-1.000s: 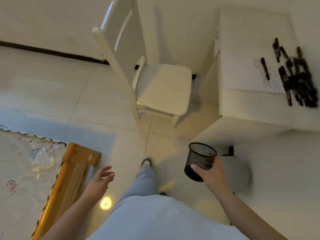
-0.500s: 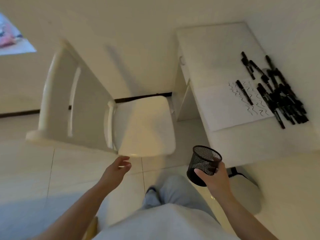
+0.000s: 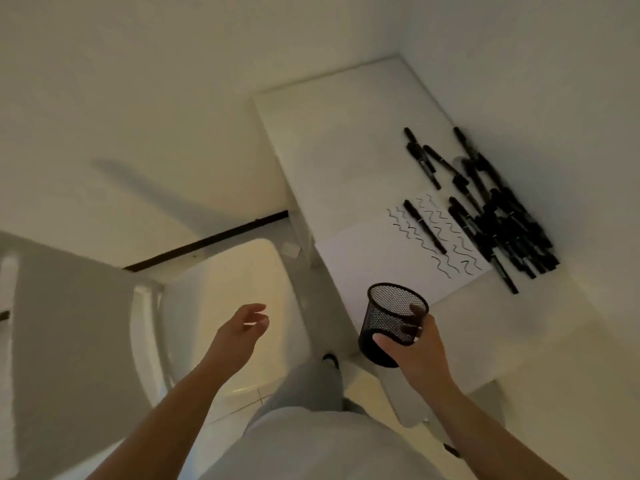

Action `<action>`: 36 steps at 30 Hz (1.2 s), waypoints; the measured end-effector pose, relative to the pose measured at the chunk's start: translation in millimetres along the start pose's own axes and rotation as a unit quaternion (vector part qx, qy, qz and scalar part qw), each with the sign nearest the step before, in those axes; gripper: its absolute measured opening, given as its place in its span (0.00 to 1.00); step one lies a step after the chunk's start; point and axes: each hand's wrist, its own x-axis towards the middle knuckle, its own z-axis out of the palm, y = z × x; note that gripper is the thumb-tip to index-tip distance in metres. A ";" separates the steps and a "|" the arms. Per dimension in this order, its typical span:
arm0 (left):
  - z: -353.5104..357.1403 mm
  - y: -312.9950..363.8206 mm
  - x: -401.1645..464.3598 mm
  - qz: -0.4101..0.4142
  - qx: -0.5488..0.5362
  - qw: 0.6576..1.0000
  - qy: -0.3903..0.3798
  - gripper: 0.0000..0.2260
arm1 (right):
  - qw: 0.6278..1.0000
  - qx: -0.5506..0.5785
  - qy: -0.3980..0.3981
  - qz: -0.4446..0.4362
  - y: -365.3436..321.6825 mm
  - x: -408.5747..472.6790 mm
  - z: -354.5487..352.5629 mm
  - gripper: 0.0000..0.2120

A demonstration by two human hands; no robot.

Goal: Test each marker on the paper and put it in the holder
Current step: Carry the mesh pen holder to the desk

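Now nearer the white table (image 3: 346, 133), the right hand (image 3: 420, 351) grips the black mesh holder (image 3: 393, 323) (empty); left hand (image 3: 239, 336) hangs open.

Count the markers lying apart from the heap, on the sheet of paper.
1. A single marker lies on the paper among the squiggles; the heap of markers beside it overlaps the paper's edge and may hide more.

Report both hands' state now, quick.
Left hand: open, fingers relaxed, holding nothing, above the chair seat.
Right hand: fingers curled round the black mesh holder.
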 end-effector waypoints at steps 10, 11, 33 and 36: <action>79.3 148.5 86.0 0.151 0.149 0.963 -0.167 0.09 | 0.977 0.078 0.184 0.070 0.7 27.5 -49.9 0.41; 89.4 161.8 94.3 0.164 0.168 0.956 -0.179 0.09 | 0.971 0.089 0.204 0.083 3.1 29.6 -55.2 0.41; 215.9 265.3 241.8 0.632 0.568 0.427 -0.309 0.27 | 0.747 0.140 0.610 0.222 18.2 119.9 -63.6 0.44; 219.9 262.8 246.8 0.657 0.549 0.424 -0.294 0.26 | 0.748 0.128 0.615 0.217 22.7 129.1 -68.5 0.44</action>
